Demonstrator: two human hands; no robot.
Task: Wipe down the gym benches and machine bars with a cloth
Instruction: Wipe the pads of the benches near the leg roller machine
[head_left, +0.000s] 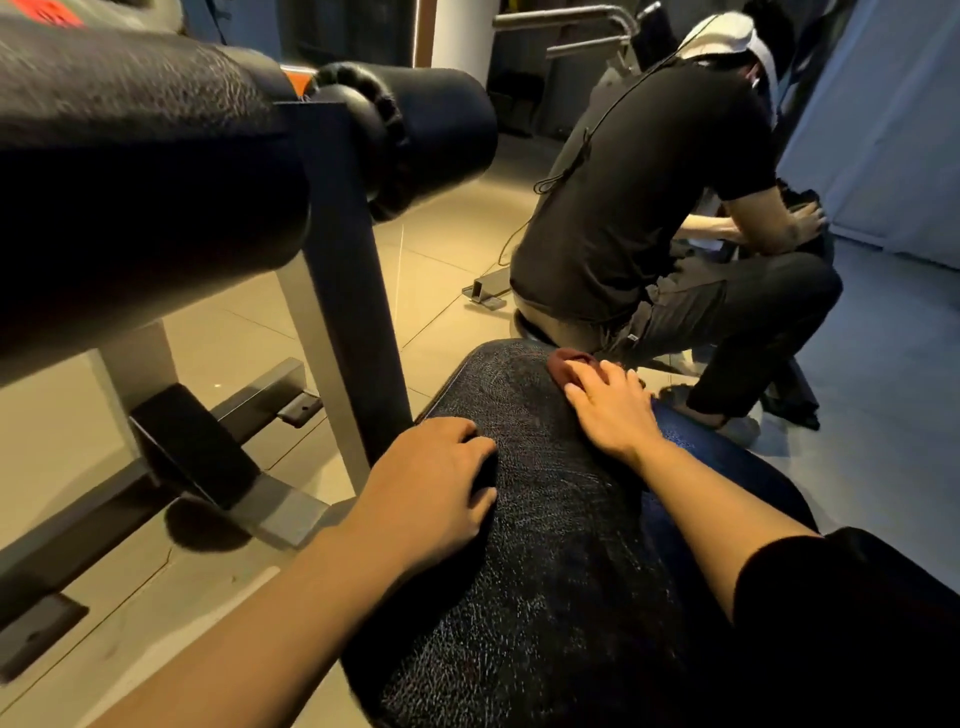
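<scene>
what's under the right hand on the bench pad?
A dark red cloth lies under the right hand, pressed flat on the black bench pad. Only its far edge shows; the hand covers the rest.

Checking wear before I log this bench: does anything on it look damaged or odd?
Yes: the bench pad is covered in fine pale cracks, worn-looking across its top. The right hand presses a dark red cloth near its far end; the left hand rests on its left edge.
</scene>
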